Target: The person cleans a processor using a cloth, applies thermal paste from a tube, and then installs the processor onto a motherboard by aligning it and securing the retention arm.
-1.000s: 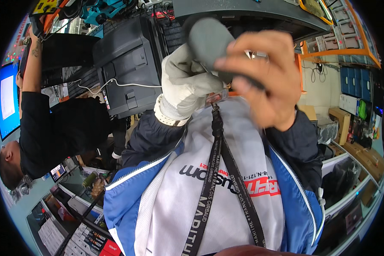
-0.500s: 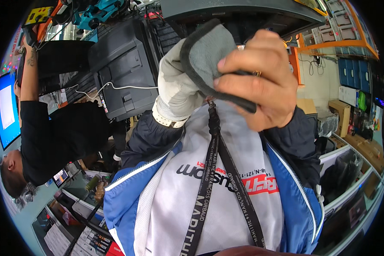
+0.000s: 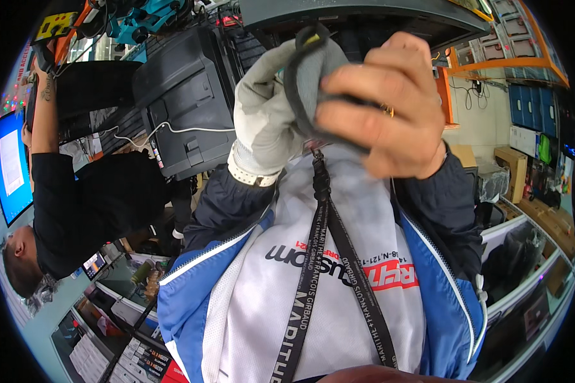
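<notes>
Now pinched a grey, black-edged cloth (image 3: 309, 89) in the fingers of the bare right hand (image 3: 389, 112), partly in front of the gloved left hand (image 3: 260, 115); held the left curled, but couldn't tell whether gripping.

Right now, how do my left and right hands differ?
The left hand wears a pale grey glove; the right hand is bare.
A white band circles the left wrist; none shows at the right.
The left hand looks fairly sharp; the right hand's fingers are blurred.
Shared: both are raised at the dark-edged grey cloth, in dark sleeves.
</notes>
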The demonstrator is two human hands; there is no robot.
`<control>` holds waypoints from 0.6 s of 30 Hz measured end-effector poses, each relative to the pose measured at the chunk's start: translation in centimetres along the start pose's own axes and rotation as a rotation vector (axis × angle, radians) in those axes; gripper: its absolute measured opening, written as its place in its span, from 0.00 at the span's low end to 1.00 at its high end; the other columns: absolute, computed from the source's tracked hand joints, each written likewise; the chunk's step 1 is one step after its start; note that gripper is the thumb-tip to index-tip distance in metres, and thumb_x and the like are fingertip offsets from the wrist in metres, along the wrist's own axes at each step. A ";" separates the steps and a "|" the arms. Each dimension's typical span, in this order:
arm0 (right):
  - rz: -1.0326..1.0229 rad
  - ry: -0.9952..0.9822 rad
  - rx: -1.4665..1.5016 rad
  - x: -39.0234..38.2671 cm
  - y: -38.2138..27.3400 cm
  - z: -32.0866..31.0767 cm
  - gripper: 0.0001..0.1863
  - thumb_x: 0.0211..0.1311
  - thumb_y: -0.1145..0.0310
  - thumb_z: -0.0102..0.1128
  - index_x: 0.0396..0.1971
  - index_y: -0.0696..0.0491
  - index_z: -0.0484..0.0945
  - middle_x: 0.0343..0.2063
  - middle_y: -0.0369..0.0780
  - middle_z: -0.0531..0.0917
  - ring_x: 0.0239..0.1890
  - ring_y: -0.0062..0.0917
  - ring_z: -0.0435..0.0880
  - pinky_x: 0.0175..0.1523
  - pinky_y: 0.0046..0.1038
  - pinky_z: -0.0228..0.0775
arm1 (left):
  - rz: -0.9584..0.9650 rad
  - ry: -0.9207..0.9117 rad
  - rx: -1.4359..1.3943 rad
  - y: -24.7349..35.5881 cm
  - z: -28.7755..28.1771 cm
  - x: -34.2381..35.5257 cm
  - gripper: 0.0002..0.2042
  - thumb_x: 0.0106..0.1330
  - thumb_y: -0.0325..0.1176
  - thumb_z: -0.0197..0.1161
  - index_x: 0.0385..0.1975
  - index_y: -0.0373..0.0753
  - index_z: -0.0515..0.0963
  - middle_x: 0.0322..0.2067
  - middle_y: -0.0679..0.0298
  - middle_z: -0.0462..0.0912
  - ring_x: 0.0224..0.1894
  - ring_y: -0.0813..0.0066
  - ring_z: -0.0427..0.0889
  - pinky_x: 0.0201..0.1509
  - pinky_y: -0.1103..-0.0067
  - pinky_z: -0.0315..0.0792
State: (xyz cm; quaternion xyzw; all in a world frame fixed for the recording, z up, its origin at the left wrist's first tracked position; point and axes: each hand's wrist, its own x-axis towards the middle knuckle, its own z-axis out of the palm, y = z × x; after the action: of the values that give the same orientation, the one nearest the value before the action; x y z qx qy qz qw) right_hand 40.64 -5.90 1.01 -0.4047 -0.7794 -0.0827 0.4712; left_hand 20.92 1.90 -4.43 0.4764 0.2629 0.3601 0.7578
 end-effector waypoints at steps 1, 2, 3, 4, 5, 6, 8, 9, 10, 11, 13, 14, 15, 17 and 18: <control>0.019 -0.005 -0.029 -0.4 1.1 -0.3 0.15 0.50 0.63 0.67 0.39 0.48 0.92 0.46 0.39 0.90 0.40 0.34 0.78 0.47 0.40 0.70 | 0.040 -0.097 -0.230 0.0 -0.2 0.3 0.30 0.69 0.21 0.70 0.71 0.26 0.70 0.57 0.46 0.87 0.55 0.61 0.91 0.63 0.69 0.86; 0.038 -0.001 -0.053 -0.5 1.1 -0.4 0.15 0.49 0.64 0.67 0.38 0.47 0.92 0.46 0.38 0.90 0.40 0.34 0.78 0.47 0.40 0.70 | 0.079 -0.193 -0.460 0.0 -0.3 0.4 0.31 0.70 0.25 0.73 0.71 0.25 0.70 0.58 0.46 0.87 0.56 0.61 0.91 0.63 0.68 0.85; 0.056 0.001 -0.073 -0.6 1.0 -0.3 0.14 0.48 0.65 0.68 0.37 0.47 0.92 0.46 0.37 0.91 0.40 0.34 0.78 0.47 0.40 0.70 | 0.103 -0.133 -0.476 -0.2 0.2 0.0 0.31 0.69 0.25 0.73 0.70 0.25 0.71 0.59 0.46 0.86 0.57 0.60 0.90 0.64 0.68 0.84; 0.057 0.000 -0.073 -0.3 0.3 -0.1 0.14 0.48 0.65 0.68 0.37 0.47 0.92 0.46 0.37 0.91 0.40 0.34 0.78 0.47 0.40 0.70 | 0.102 -0.133 -0.476 -0.2 0.2 0.1 0.31 0.69 0.25 0.73 0.70 0.25 0.71 0.59 0.46 0.86 0.57 0.60 0.90 0.64 0.68 0.84; 0.027 0.020 -0.062 0.1 -0.4 0.2 0.14 0.49 0.65 0.69 0.38 0.48 0.92 0.45 0.36 0.91 0.40 0.34 0.78 0.47 0.40 0.69 | 0.066 -0.096 -0.452 -0.2 0.1 0.2 0.30 0.68 0.23 0.72 0.70 0.25 0.71 0.60 0.46 0.86 0.58 0.60 0.89 0.65 0.67 0.84; 0.014 0.007 -0.072 0.2 -0.2 -0.3 0.14 0.49 0.65 0.69 0.38 0.48 0.92 0.45 0.36 0.91 0.40 0.34 0.79 0.47 0.40 0.69 | 0.026 -0.059 -0.427 -0.1 0.1 0.3 0.30 0.68 0.22 0.70 0.70 0.25 0.71 0.60 0.46 0.85 0.59 0.60 0.89 0.65 0.67 0.84; -0.010 -0.016 -0.099 0.2 0.5 -1.3 0.14 0.50 0.66 0.70 0.39 0.48 0.92 0.43 0.35 0.92 0.40 0.34 0.79 0.48 0.39 0.69 | 0.038 -0.108 -0.440 -0.3 -0.3 0.5 0.30 0.66 0.20 0.69 0.70 0.25 0.72 0.60 0.45 0.85 0.60 0.58 0.88 0.67 0.65 0.83; 0.033 -0.061 -0.139 -0.1 1.0 -1.8 0.14 0.50 0.66 0.71 0.39 0.48 0.92 0.43 0.35 0.92 0.40 0.34 0.79 0.49 0.39 0.70 | 0.062 -0.158 -0.449 -0.3 -0.6 0.7 0.31 0.64 0.18 0.67 0.70 0.25 0.72 0.61 0.45 0.85 0.62 0.56 0.88 0.68 0.64 0.83; 0.093 -0.056 -0.120 -0.5 1.3 -1.8 0.17 0.46 0.68 0.70 0.40 0.48 0.92 0.42 0.34 0.92 0.41 0.33 0.81 0.51 0.38 0.70 | 0.085 -0.208 -0.457 -0.2 -0.7 1.0 0.32 0.62 0.17 0.65 0.70 0.25 0.72 0.61 0.44 0.85 0.63 0.55 0.87 0.69 0.62 0.82; 0.146 -0.048 -0.105 -0.7 1.8 -1.9 0.21 0.41 0.71 0.69 0.41 0.49 0.91 0.40 0.32 0.92 0.41 0.32 0.84 0.52 0.37 0.69 | 0.083 -0.161 -0.501 -0.3 -0.4 0.9 0.32 0.60 0.15 0.63 0.70 0.25 0.72 0.59 0.43 0.86 0.62 0.52 0.88 0.70 0.59 0.82; 0.591 0.257 0.267 -2.0 0.2 -1.5 0.18 0.52 0.71 0.69 0.46 0.53 0.90 0.44 0.36 0.91 0.45 0.35 0.84 0.56 0.39 0.72 | 0.087 -0.226 -0.626 -0.5 -0.2 1.4 0.34 0.56 0.14 0.61 0.69 0.24 0.73 0.57 0.41 0.87 0.60 0.47 0.88 0.69 0.55 0.83; 0.817 0.383 0.455 -2.1 -0.3 -1.6 0.17 0.57 0.71 0.69 0.48 0.55 0.90 0.46 0.38 0.91 0.47 0.37 0.85 0.58 0.40 0.74 | 0.102 -0.275 -0.645 -0.5 -0.2 1.3 0.34 0.56 0.13 0.60 0.69 0.24 0.73 0.57 0.40 0.86 0.60 0.45 0.88 0.69 0.53 0.83; 1.023 0.572 0.644 -2.3 -1.0 -1.6 0.16 0.63 0.71 0.69 0.50 0.58 0.89 0.48 0.40 0.91 0.48 0.39 0.85 0.60 0.40 0.75 | 0.113 -0.329 -0.664 -0.5 -0.1 1.3 0.35 0.55 0.12 0.60 0.69 0.24 0.73 0.58 0.40 0.86 0.60 0.43 0.88 0.68 0.52 0.84; 0.735 0.329 0.263 -1.5 -1.7 -1.2 0.19 0.65 0.68 0.70 0.54 0.58 0.88 0.51 0.41 0.91 0.55 0.40 0.84 0.65 0.40 0.74 | 0.149 -0.348 -0.675 -0.4 0.4 1.4 0.35 0.55 0.11 0.59 0.69 0.24 0.73 0.58 0.40 0.85 0.60 0.44 0.88 0.67 0.54 0.85; 0.545 0.210 0.073 -0.9 -1.9 -0.9 0.20 0.65 0.66 0.70 0.55 0.57 0.89 0.53 0.40 0.91 0.58 0.41 0.83 0.67 0.40 0.73 | 0.092 -0.217 -0.616 -0.5 0.7 0.8 0.35 0.55 0.12 0.60 0.69 0.24 0.73 0.59 0.41 0.85 0.60 0.47 0.88 0.67 0.56 0.86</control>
State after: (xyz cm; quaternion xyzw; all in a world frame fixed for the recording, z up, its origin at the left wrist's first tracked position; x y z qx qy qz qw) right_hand 40.15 -8.13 1.23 -0.5711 -0.5914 0.0337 0.5682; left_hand 22.07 2.03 -4.67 0.2717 0.0375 0.4036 0.8728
